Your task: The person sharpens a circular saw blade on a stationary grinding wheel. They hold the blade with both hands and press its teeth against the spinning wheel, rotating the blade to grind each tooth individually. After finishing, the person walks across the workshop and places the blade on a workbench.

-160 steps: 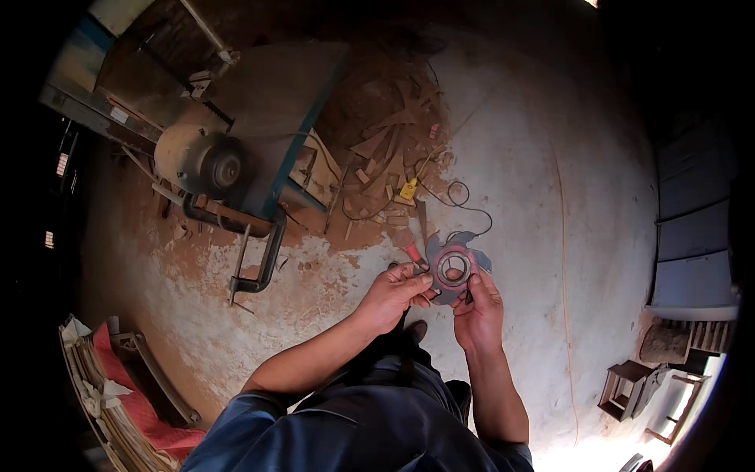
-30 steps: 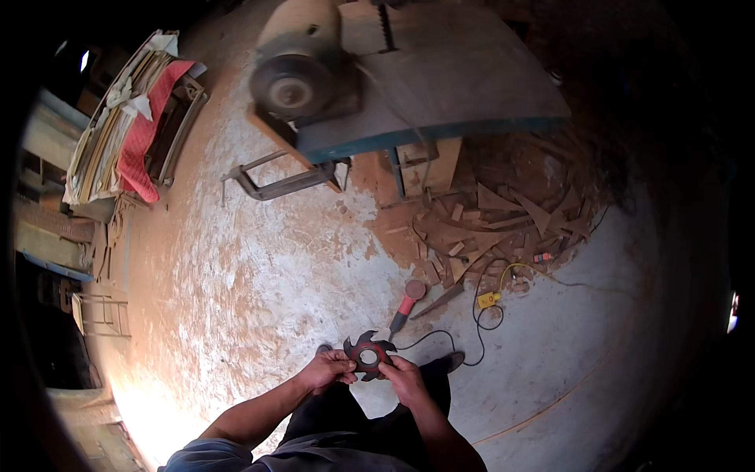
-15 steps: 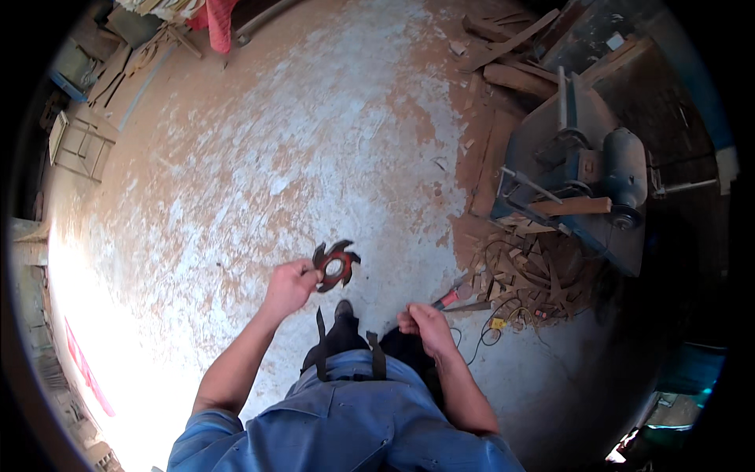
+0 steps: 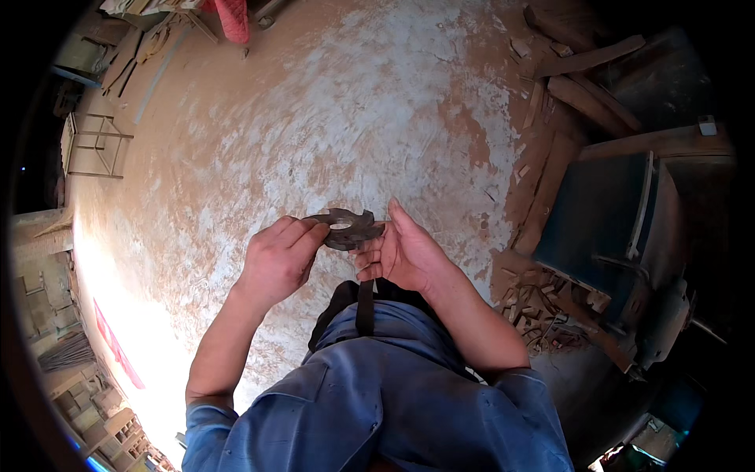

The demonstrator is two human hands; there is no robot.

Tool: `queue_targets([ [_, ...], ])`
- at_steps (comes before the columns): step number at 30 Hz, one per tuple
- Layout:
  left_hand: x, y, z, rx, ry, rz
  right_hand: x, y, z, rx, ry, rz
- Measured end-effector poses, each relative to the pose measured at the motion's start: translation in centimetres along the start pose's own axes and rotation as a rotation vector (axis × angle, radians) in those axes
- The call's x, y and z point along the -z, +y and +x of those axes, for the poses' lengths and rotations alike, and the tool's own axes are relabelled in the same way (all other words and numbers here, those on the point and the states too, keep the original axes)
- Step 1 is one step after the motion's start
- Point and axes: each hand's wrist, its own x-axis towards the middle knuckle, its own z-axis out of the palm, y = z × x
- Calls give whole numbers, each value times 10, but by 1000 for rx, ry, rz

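Note:
Pinched between the thumb and fingers of my left hand (image 4: pixel 281 258) is a dark, ring-shaped toothed cutter (image 4: pixel 358 231) with hooked teeth and a round hole in its middle. It is held at its left side, nearly flat, in front of my waist. My right hand (image 4: pixel 410 252) is at the cutter's right edge, palm turned up, with the thumb raised and the fingers loosely curled and apart. Its fingertips lie at or just under the teeth; whether they touch the metal is hard to make out.
A machine with a blue table top (image 4: pixel 594 216) stands at the right, beside a heap of wood offcuts (image 4: pixel 543 311). Long boards (image 4: pixel 594 59) lie at the far right. A small metal-framed stand (image 4: pixel 98 145) is at the left, and red cloth (image 4: pixel 233 20) hangs at the far left.
The cutter has come up and tilted from its red face to a dark, flatter side. My right hand has moved from low at the right to the cutter and opened. The view has turned.

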Motion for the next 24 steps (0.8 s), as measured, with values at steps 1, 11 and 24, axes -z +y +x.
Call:
queue_targets([
  [1,4,-18,26,-12,4,23,-7,-23,16,-2,25,15],
  [11,-7,-195,287,3,218,31,-79,-304,140,208,126,-182],
  [24,-90,-375,701,869,-180,-2081,-109,-689,263,786,459,-188],
])
